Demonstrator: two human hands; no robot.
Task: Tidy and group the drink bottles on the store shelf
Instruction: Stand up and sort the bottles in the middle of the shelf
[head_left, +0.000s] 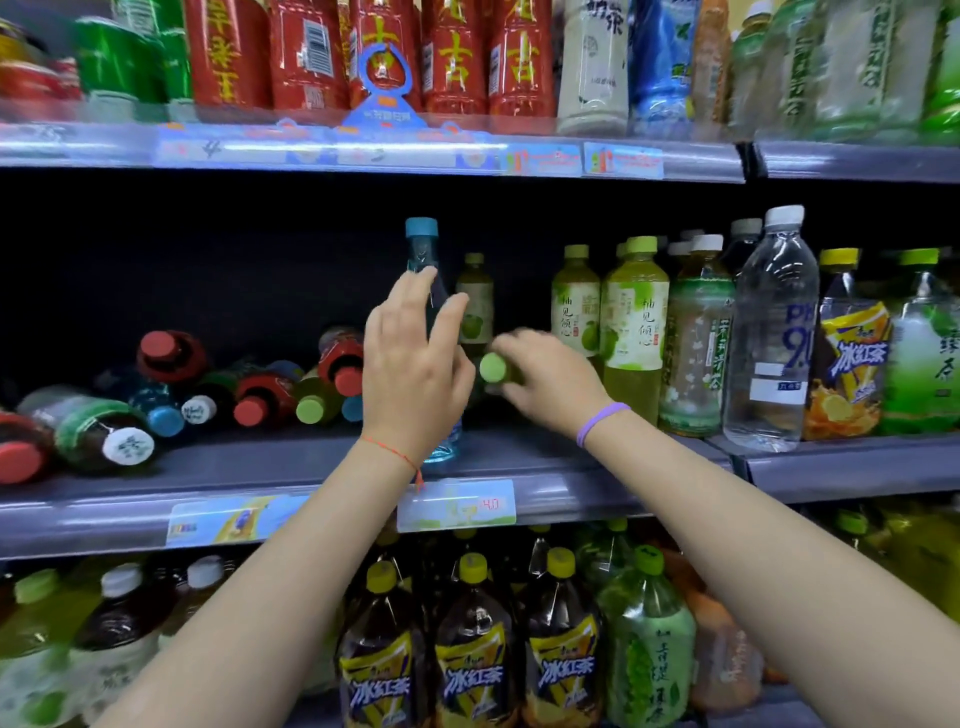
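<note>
Two hands at the bottles on the middle shelf (311, 467).

A green-capped bottle (493, 369) lies tipped, cap toward the camera, gripped round its body by the right hand (550, 382). Just left, a blue-capped bottle (422, 244) stands upright; the left hand (410, 364) is in front of it, fingers straight and spread, grasping nothing. Further left, toppled bottles (208, 395) lie in a heap. To the right, green tea bottles (634, 322) stand upright in a row.
</note>
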